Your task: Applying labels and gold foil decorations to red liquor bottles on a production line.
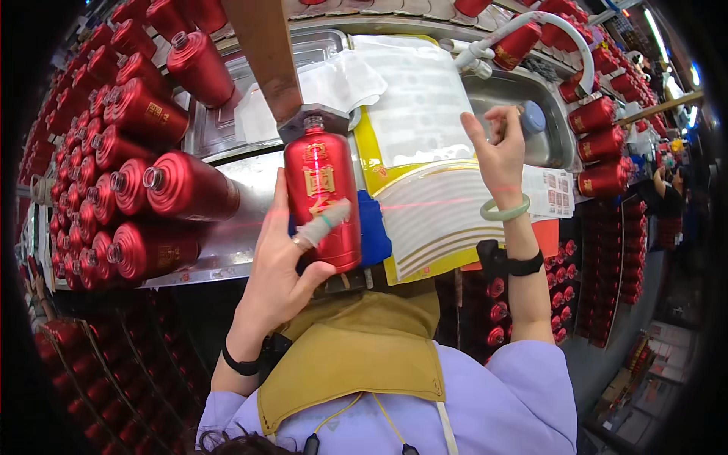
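Note:
A glossy red bottle [324, 227] with gold lettering and a clear neck lies in front of me, its neck end at a dark angular holder [314, 120]. My left hand [282, 254] grips it from the left and the near end. One finger, wrapped in a white cover with a green band, crosses the bottle's front, and the thumb sits by its base. Raised to the right is my right hand [499, 148], its thumb apart from the curled fingers and nothing visible in it. Below that hand spread white label sheets [447, 205] with curved gold strips on a yellow backing.
Many red bottles [193, 186] crowd the left side. A wooden post [265, 53] rises behind the holder. At the right, a metal sink [557, 140] has a white curved tap [565, 21] and a blue-grey round object [532, 118]. A blue cloth [374, 231] lies beside the bottle.

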`<action>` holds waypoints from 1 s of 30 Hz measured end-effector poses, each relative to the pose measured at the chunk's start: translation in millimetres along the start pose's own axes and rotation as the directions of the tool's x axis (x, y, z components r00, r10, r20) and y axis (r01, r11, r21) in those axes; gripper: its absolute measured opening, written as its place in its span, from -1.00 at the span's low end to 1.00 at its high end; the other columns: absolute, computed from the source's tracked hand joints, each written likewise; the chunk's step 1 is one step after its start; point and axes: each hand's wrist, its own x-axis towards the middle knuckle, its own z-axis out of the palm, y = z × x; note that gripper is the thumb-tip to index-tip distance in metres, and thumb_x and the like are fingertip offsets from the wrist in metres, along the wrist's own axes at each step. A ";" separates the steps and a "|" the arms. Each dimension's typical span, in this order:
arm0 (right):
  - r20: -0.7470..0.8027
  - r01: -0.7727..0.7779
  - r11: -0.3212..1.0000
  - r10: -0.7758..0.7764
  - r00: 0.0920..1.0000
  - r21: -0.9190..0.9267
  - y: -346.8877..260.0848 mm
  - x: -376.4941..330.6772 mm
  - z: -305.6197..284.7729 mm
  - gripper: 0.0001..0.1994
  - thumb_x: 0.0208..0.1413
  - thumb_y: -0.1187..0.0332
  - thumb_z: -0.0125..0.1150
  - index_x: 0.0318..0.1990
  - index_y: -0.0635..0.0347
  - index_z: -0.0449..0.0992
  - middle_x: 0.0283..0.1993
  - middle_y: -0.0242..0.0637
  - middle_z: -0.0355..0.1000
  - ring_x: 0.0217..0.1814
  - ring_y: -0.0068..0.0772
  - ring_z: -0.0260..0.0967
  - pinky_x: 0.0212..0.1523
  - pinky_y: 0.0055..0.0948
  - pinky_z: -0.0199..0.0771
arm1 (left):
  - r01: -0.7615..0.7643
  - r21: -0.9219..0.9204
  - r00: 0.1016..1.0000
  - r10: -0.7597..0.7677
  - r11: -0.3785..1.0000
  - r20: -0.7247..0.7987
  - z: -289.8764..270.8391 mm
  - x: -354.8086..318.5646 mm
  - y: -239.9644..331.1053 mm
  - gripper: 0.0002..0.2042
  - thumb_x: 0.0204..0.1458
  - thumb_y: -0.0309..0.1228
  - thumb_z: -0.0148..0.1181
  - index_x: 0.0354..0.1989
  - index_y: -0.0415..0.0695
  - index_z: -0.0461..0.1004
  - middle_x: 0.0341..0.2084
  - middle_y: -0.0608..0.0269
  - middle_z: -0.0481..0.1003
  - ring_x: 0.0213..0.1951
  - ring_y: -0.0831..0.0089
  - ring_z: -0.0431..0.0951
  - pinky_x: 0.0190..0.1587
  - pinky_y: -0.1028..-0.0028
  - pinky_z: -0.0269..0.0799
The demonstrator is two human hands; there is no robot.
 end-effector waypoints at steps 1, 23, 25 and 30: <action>0.036 0.009 1.000 -0.009 0.999 -0.015 6.9 3.7 -4.8 -0.76 0.15 0.34 0.43 -0.23 0.20 0.44 -0.38 -0.46 0.32 -0.32 -0.55 0.38 -0.30 -0.45 0.41 | 0.043 -0.127 0.999 -0.046 0.991 -0.023 0.7 -0.4 -1.4 -0.33 0.02 -0.31 0.35 0.41 0.11 0.40 0.53 -0.37 -0.16 0.46 -0.21 0.14 0.46 0.11 0.08; 0.751 0.451 0.873 -0.171 0.638 -0.185 50.7 13.6 29.9 -0.89 0.03 0.34 0.32 -0.31 0.12 0.58 -0.26 -0.22 0.48 -0.16 -0.07 0.51 -0.16 -0.17 0.54 | 0.000 -0.281 0.949 -0.089 0.960 -0.302 14.0 2.1 -17.5 -0.35 0.44 0.00 -0.24 0.39 -0.38 0.26 0.46 -0.17 0.15 0.44 0.04 0.23 0.44 0.20 0.10; 0.767 0.412 0.892 -0.129 0.629 -0.188 48.2 21.6 32.6 -0.88 0.02 0.35 0.30 -0.30 0.14 0.59 -0.25 -0.18 0.49 -0.16 -0.03 0.51 -0.15 -0.13 0.54 | 0.015 -0.327 0.947 -0.118 0.945 -0.299 13.6 1.5 -19.2 -0.35 0.44 0.01 -0.23 0.40 -0.36 0.25 0.46 -0.17 0.15 0.43 0.05 0.25 0.42 0.20 0.13; 0.734 0.521 0.782 -0.124 0.668 -0.342 15.6 69.2 38.3 -0.86 0.02 0.28 0.28 -0.31 0.09 0.61 -0.23 -0.19 0.53 -0.15 -0.04 0.53 -0.12 -0.10 0.56 | 0.010 -0.340 0.939 -0.125 0.940 -0.320 13.9 1.8 -19.0 -0.36 0.45 -0.02 -0.24 0.38 -0.40 0.25 0.46 -0.16 0.15 0.41 0.07 0.26 0.41 0.21 0.16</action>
